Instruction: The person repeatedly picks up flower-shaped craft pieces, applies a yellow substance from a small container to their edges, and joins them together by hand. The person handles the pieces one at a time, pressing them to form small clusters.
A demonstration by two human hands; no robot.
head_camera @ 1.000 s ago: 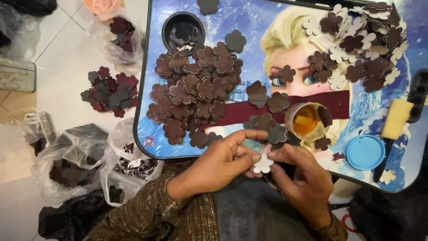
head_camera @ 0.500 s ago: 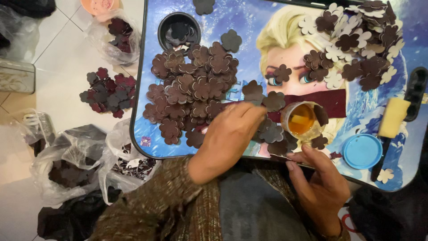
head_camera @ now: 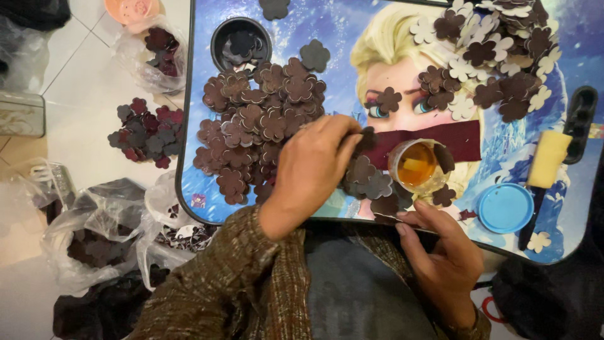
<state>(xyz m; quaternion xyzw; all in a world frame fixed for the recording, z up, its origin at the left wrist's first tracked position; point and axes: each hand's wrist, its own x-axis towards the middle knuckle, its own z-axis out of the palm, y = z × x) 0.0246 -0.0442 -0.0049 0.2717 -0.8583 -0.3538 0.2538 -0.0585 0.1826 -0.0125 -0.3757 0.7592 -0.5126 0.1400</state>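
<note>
— What is hard to make out here?

— The left hand lies palm down over the near edge of the brown heap, so its palm and whatever is under it are hidden. Its fingertips are pinched together on one dark flower cutout at the heap's right side. The right hand sits at the tray's near edge, fingers curled and close together, tips touching the rim beside a few loose cutouts; whether it grips anything cannot be told.

— And what gets cut off?

— A second pile of brown and cream flowers runs out of the far right corner. The dark strip is partly covered by the small cup of amber liquid.

— The surface?

— A picture-printed lap tray with a dark rim, carrying a black cup at the far left, a blue lid and a yellow sponge near the right edge.

— The room?

— Pale floor tiles to the left, with more cutouts loose on them and clear plastic bags of pieces.
</note>
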